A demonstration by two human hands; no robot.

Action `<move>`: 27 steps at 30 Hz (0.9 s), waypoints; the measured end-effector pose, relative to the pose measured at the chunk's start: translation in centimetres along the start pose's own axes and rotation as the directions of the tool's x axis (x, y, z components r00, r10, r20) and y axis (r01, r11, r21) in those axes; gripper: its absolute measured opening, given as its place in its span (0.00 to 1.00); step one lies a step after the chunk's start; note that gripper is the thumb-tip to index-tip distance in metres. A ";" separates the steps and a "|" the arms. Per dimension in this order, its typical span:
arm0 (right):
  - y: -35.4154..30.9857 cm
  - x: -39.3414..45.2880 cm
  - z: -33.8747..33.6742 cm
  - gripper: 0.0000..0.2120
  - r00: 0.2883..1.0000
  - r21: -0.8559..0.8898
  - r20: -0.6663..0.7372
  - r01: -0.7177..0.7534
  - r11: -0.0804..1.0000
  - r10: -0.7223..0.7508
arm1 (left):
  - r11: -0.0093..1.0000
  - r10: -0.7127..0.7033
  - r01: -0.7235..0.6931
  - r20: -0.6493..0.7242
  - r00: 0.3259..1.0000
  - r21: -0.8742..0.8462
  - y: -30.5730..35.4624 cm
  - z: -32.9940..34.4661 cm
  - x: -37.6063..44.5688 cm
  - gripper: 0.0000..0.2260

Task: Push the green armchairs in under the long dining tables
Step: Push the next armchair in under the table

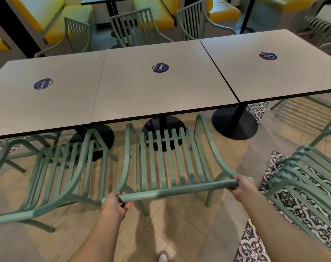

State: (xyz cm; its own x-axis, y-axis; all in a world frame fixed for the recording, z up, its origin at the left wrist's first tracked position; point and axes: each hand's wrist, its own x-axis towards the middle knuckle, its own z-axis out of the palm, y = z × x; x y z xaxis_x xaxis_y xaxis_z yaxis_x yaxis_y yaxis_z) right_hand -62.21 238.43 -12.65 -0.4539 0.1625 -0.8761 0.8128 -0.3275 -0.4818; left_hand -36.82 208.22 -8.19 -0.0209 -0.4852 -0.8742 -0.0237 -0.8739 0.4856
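- Left hand [114, 204]: fingers curled round the top rail [172, 191] of the middle armchair [166, 157], at its 9 o'clock end.
- Right hand [241, 187]: fingers wrapped over the same rail at its 3 o'clock end; the even two-handed hold likely keeps the push straight.
- Middle armchair: pale green, slatted metal, curved arms; its front sits just under the table [161, 87] edge at 12 o'clock, the back well out.
- Left armchair [53, 176]: at 9 o'clock, partly tucked under.
- Right armchair [308, 182]: at 3 o'clock, apart from the table.
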 end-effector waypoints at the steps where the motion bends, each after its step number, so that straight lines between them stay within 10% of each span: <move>1: -0.2 0.2 0.5 0.16 1.000 -0.002 0.008 0.002 1.000 -0.002 | 1.000 0.001 -0.001 -0.001 1.000 -0.006 0.2 0.4 0.3 0.16; 27: -3.5 1.4 7.7 0.25 1.000 0.056 0.000 0.027 0.998 -0.027 | 0.990 0.013 -0.015 -0.013 1.000 -0.141 3.9 5.4 3.3 0.19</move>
State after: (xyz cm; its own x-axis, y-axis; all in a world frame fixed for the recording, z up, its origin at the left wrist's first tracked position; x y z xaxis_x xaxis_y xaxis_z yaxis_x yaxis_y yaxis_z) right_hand -68.51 232.66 -12.03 -0.4753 0.1716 -0.8629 0.7787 -0.3744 -0.5034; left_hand -42.37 203.33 -9.18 -0.0079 -0.4970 -0.8677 0.1175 -0.8622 0.4928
